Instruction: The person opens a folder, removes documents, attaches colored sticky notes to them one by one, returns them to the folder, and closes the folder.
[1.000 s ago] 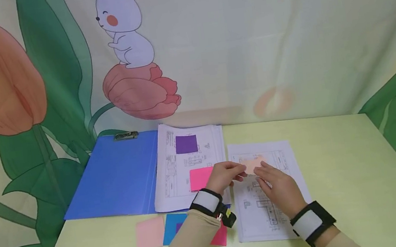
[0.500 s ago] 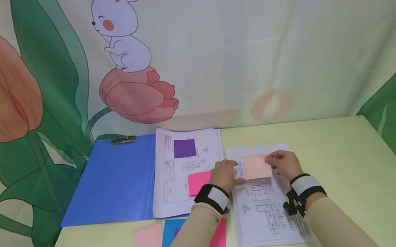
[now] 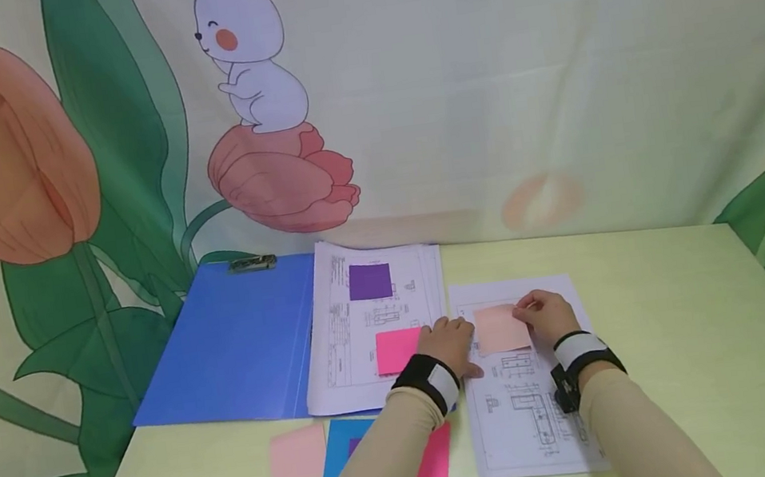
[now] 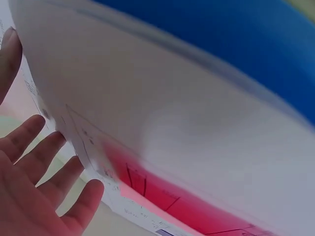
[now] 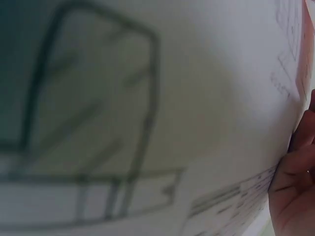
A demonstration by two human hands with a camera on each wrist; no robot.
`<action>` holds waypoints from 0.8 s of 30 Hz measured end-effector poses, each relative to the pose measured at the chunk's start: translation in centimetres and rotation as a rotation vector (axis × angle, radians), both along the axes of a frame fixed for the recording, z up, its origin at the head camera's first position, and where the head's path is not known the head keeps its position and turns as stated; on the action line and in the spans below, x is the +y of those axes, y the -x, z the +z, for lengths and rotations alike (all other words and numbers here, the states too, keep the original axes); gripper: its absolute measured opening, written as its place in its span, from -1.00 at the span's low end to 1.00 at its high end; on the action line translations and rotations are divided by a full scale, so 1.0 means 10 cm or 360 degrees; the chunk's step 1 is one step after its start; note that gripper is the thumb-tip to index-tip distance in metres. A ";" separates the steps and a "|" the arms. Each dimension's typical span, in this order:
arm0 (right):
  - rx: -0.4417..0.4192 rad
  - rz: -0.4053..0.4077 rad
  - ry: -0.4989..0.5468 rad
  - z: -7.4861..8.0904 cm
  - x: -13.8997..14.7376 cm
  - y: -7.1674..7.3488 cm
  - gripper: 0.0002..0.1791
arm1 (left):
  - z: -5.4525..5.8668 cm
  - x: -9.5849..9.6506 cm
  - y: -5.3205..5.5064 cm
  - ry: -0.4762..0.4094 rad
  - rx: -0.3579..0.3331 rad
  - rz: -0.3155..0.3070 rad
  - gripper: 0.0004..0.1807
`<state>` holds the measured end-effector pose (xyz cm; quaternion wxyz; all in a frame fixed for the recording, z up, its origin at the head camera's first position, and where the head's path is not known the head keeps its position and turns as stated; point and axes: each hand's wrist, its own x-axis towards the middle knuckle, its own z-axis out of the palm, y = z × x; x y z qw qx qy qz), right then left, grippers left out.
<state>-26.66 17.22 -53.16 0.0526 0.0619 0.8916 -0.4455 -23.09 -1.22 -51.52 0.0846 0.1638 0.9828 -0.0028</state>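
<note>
A peach sticky note (image 3: 499, 330) lies over the upper part of a printed drawing sheet (image 3: 508, 448). My right hand (image 3: 552, 317) pinches the note at its upper right edge; in the right wrist view only curled fingers (image 5: 295, 172) show at the far right. Between the two stacks, my left hand (image 3: 449, 346) is spread with its fingers extended, at the left edge of the loose sheets. The left wrist view has those fingers (image 4: 54, 157) apart, holding nothing. Just left of this hand a hot pink note (image 3: 397, 351) lies on the folder's papers (image 3: 345, 392).
A blue clip folder (image 3: 229, 339) lies unfolded on the left, its metal clip (image 3: 252, 264) at the top. A purple note (image 3: 370, 281) is on its papers. Nearer me are a pale pink square (image 3: 298, 459), a blue one (image 3: 337, 442) and a hot pink one (image 3: 436, 457), partly under my left forearm.
The peach note, first held between both hands, now lies lower over the drawing sheet. My left hand has let go and shifted left; my right hand has turned and pinches its right edge.
</note>
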 end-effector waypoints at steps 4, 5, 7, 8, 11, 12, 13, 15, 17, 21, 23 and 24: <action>-0.0029 -0.0004 0.0005 -0.02 0.03 0.02 -0.82 | 0.03 0.02 -0.01 -0.0007 -0.0008 -0.0012 -0.24; -0.0033 -0.0006 0.0006 -0.03 0.03 0.03 -0.82 | 0.03 0.02 -0.01 -0.0006 -0.0012 -0.0013 -0.24; -0.0054 -0.0012 0.0009 -0.03 0.03 0.03 -0.81 | 0.04 0.03 -0.01 0.0003 -0.0020 -0.0015 -0.25; -0.0061 -0.0013 0.0010 -0.03 0.03 0.04 -0.81 | 0.04 0.03 -0.02 0.0005 -0.0025 -0.0013 -0.25; -0.0071 -0.0009 -0.0017 -0.04 0.02 0.05 -0.80 | 0.04 0.04 -0.01 0.0012 -0.0043 -0.0003 -0.25; -0.0075 -0.0009 -0.0024 -0.04 0.02 0.05 -0.80 | 0.04 0.04 -0.01 0.0021 -0.0053 -0.0001 -0.24; -0.0081 -0.0007 -0.0028 -0.05 0.01 0.06 -0.80 | 0.05 0.04 -0.01 0.0032 -0.0059 -0.0001 -0.24; -0.0093 -0.0010 -0.0040 -0.05 0.00 0.07 -0.79 | 0.07 0.04 -0.01 0.0054 -0.0070 0.0000 -0.23; -0.0109 -0.0012 -0.0044 -0.06 0.00 0.07 -0.79 | 0.08 0.05 -0.01 0.0081 -0.0076 -0.0011 -0.22; -0.0121 -0.0018 -0.0066 -0.05 -0.01 0.07 -0.79 | 0.10 0.04 -0.02 0.0104 -0.0052 -0.0036 -0.24; -0.0129 -0.0019 -0.0070 -0.04 -0.02 0.06 -0.78 | 0.10 0.04 -0.02 0.0103 -0.0042 -0.0047 -0.25; -0.0133 -0.0020 -0.0073 -0.04 -0.02 0.06 -0.78 | 0.10 0.05 -0.03 0.0103 -0.0043 -0.0049 -0.25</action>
